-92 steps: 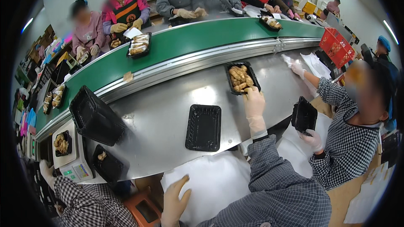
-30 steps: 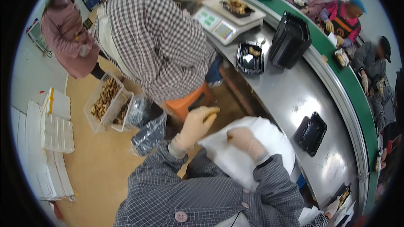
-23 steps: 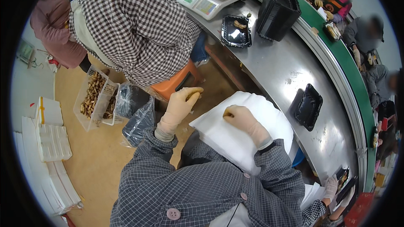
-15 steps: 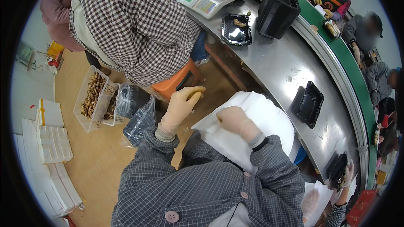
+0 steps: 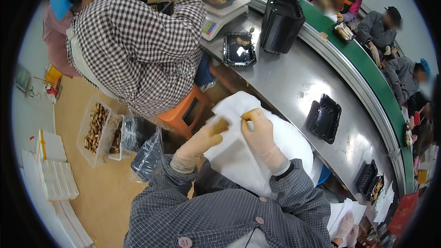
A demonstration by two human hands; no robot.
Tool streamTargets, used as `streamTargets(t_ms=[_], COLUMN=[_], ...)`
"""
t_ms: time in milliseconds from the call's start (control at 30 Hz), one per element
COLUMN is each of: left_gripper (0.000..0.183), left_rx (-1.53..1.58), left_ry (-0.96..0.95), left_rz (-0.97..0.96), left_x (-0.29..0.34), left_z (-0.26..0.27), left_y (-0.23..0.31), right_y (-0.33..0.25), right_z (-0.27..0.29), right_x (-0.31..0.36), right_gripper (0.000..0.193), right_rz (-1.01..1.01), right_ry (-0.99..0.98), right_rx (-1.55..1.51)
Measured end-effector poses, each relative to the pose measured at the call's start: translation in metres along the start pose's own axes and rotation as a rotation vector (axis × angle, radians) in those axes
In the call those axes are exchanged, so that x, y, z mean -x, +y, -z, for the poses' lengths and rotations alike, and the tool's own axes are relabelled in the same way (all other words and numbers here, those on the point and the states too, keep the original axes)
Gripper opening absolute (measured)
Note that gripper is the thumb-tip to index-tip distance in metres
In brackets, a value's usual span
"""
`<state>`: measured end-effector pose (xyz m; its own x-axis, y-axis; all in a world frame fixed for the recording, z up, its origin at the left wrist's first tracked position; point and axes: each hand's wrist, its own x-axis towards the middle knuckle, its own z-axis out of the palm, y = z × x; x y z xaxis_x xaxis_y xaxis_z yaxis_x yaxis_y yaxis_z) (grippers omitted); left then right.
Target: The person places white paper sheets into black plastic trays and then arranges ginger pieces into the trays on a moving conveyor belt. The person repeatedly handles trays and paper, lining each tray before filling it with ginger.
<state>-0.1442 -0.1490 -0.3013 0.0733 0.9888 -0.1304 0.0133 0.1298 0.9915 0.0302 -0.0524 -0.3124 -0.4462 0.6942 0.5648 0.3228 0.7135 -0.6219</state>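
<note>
A stack of white sheets (image 5: 289,144), apparently paper or thin liners, lies over my lap beside the metal table. My right hand (image 5: 259,133), in a pale glove with yellowed fingertips, is closed in a pinch on a white sheet (image 5: 227,154) at the top of the stack. A crease runs down from its fingertips. Just left of it, over the sheet's left side, is my left hand (image 5: 202,140), gloved alike. Its fingers are smeared by motion, so whether they hold anything cannot be made out.
An empty black tray (image 5: 326,118) lies on the metal table (image 5: 285,80). Farther off are a tray with a small brown piece (image 5: 240,49), stacked black trays (image 5: 281,23) and a scale (image 5: 216,23). A co-worker (image 5: 138,50) sits at left by crates of brown mushroom-like pieces (image 5: 96,128).
My left hand has come right and down toward the sheets. My right hand's pinch has risen slightly with the sheet. The seated co-worker now reaches to a filled tray on the scale.
</note>
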Motion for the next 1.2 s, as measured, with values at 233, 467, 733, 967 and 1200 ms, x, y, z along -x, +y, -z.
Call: streamTargets(t_ms=[233, 467, 733, 967, 1200], left_gripper=[0.031, 0.029, 0.041, 0.065, 0.091], left_rx=[0.602, -0.027, -0.503, -0.411, -0.666], left_ry=[0.614, 0.265, -0.158, -0.184, 0.007], left_rz=[-0.175, -0.288, -0.319, -0.417, -0.411], left_x=[-0.039, -0.047, -0.064, -0.087, -0.085], left_z=[0.008, 0.044, 0.018, -0.005, -0.038], left_y=[0.066, 0.192, 0.155, 0.123, 0.098], right_y=[-0.046, -0.049, -0.043, 0.02, -0.018], right_z=[0.009, 0.017, 0.113, 0.097, 0.103], right_x=[-0.022, 0.009, -0.074, -0.057, -0.066], right_gripper=[0.012, 0.06, 0.084, 0.019, 0.015], right_rz=[0.201, 0.139, 0.238, 0.087, 0.141], right_ry=[-0.237, -0.955, 0.021, -0.297, -0.269], right_rx=[0.075, -0.312, 0.065, 0.146, 0.149])
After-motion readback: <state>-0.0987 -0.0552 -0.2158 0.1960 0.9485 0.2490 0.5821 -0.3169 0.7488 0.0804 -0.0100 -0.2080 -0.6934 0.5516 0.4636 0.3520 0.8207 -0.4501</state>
